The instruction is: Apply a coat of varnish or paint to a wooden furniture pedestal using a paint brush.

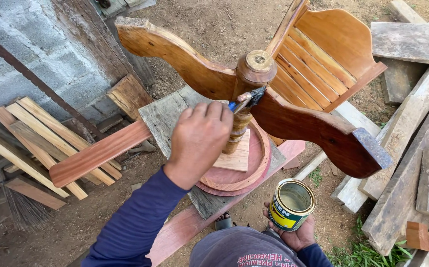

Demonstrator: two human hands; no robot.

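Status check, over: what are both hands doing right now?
Left hand holds brush against table pedestal. Right hand holds open varnish can. Nothing in the way.

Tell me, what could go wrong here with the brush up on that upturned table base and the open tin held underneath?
The open tin rests only on the right hand, so a jolt could tip it and spill the liquid inside.

The left hand works the brush at the joint where the post meets the curved legs; drips may run down onto the round top.

The base seems to stand on loose boards, so firm pressing might rock it.
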